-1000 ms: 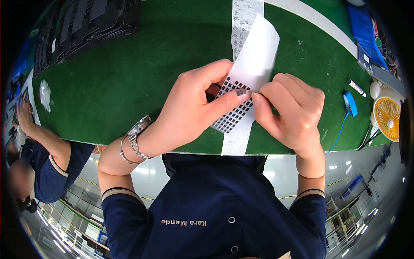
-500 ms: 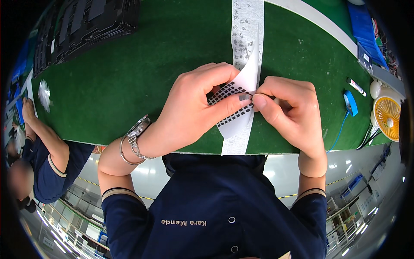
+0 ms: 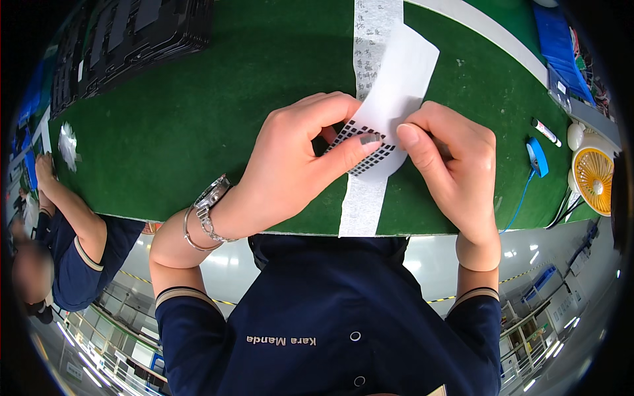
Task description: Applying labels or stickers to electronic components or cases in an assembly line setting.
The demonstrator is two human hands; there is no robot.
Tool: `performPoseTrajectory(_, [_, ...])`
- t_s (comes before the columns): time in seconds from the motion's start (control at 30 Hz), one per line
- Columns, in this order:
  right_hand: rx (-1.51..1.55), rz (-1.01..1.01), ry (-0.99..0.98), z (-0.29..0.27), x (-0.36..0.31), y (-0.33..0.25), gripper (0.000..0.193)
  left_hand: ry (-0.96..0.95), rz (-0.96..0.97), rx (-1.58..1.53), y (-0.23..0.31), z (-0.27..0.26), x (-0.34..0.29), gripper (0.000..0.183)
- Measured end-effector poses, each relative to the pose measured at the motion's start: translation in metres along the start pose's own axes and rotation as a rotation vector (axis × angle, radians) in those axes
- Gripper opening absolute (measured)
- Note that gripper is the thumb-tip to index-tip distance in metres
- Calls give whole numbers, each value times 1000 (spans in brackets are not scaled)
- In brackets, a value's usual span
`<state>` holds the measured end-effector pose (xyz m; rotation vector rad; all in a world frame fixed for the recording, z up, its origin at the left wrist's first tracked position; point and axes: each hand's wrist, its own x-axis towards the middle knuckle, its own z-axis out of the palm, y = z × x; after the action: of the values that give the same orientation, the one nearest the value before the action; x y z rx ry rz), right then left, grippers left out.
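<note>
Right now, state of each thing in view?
White sheet: bent, held up, black squares partly hidden
Left hand: pinching sheet
Right hand: thumb and forefinger together beside sheet; contact unclear
Paper strip: laid flat, partly covered
Black panels: stacked
Marker: lying down
Fan: running or off, can't tell

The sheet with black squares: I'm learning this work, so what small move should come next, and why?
Perhaps ease the right hand slightly left, to the black squares: the left hand pinches the white sheet among them, and the right thumb sits by its right edge. Whether that hand holds anything is unclear.
</note>
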<state>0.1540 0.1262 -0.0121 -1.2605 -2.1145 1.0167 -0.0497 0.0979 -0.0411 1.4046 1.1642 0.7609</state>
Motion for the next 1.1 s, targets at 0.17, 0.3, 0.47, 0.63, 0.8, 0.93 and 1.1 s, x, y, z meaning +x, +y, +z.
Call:
performPoseTrajectory(0.17, [-82, -73, 37, 0, 0, 0, 10, -41, -68, -178, 1, -2, 2, 25])
performPoseTrajectory(0.3, [-114, -121, 11, 4, 0, 3, 8, -62, -155, -309, 3, -2, 3, 27])
performPoseTrajectory(0.47, [-111, -117, 3, 7, 0, 3, 8, -54, -151, -333, 4, -1, 2, 26])
performPoseTrajectory(0.63, [-121, -127, 6, 8, 0, 4, 9, -80, -164, -324, 4, -3, 2, 24])
performPoseTrajectory(0.8, [-204, -208, 38, 9, -1, 7, 13, -50, -92, -278, -1, 1, 2, 23])
performPoseTrajectory(0.93, [-251, -265, 89, 8, -1, 7, 15, -4, -41, -219, 0, 2, 3, 16])
performPoseTrajectory(1.1, [-62, -208, 40, 3, 0, 5, 14, -72, -97, -243, 1, -1, 4, 12])
